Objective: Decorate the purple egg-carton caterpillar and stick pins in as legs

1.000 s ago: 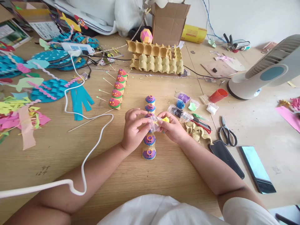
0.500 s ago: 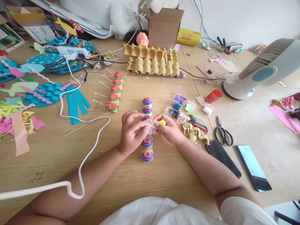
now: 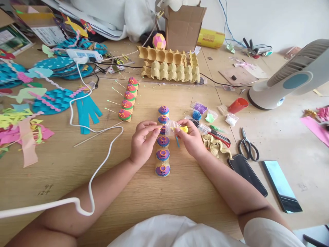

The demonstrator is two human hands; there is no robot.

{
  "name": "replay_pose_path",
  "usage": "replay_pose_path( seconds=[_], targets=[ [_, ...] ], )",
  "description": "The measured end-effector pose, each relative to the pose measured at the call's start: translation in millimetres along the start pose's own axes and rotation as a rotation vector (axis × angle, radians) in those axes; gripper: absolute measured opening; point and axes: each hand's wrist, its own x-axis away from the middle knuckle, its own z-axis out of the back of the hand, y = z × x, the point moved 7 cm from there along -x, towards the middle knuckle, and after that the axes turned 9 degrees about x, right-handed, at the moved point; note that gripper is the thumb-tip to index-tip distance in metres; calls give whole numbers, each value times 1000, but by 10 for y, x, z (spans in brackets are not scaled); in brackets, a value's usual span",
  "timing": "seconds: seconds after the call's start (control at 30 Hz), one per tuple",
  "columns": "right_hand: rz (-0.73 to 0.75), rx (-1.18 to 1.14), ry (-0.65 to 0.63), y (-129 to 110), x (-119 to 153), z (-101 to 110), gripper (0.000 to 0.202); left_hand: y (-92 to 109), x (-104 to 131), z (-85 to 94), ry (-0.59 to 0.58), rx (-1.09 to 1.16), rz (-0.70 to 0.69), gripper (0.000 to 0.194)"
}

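Over the purple-and-blue egg-carton strip (image 3: 162, 141), the left hand (image 3: 144, 141) had thumb and forefinger pinched together at its left side, while the right hand's (image 3: 190, 138) fingers, bent inward, clamped the bag of yellow clay (image 3: 183, 129).

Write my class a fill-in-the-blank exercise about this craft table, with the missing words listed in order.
The right hand holds a clear bag with something ____ in it.
The scissors have ____ handles.
The cup near the fan is ____.
The domes left of both hands are red and ____.

Missing words: yellow; black; red; green.
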Motion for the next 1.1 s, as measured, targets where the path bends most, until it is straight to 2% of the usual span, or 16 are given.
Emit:
replay_pose_path(
  seconds=[0.13,0.3,0.37,0.47,0.53,0.63,0.7,0.73,0.8,0.9,0.97,1.0,1.03,1.1],
  targets=[
    [-20,201,-31,-70,-68,80,30,-49,-9,-11,19,87,44,15],
    [59,883,-79,-459,-59,230,8,12,-29,-23,12,73,25,18],
    [45,1108,-197,-509,-15,213,11,18,-30,-31,1,75,32,20],
    [-15,1373,-342,-425,58,173,16,-9,-27,-39,-5,105,52,22],
    [9,1501,-329,-406,77,157,15,-42,-24,-37,-3,127,62,25],
    [92,1544,-198,-550,62,243,18,-82,-19,-26,0,123,40,19],
    [157,1494,-78,-769,18,450,20,-131,-12,-12,9,96,54,14],
    [176,1473,21,-910,-23,629,22,-154,-8,-11,7,75,64,14],
    [170,1494,262,-1199,-137,1105,23,-187,0,-6,13,59,77,15],
    [-61,1672,569,-1465,-381,1948,25,-189,4,-11,15,62,71,16],
    [-263,1776,595,-1483,-580,2422,26,-177,4,-19,9,59,64,16],
    [-324,1809,542,-1452,-687,2596,26,-172,3,-22,6,54,62,16],
    [-345,1829,476,-1414,-788,2726,24,-168,2,-25,3,48,61,16],
    [-257,1836,319,-1339,-968,2840,17,-161,-1,-27,-4,40,57,16]
  ],
)
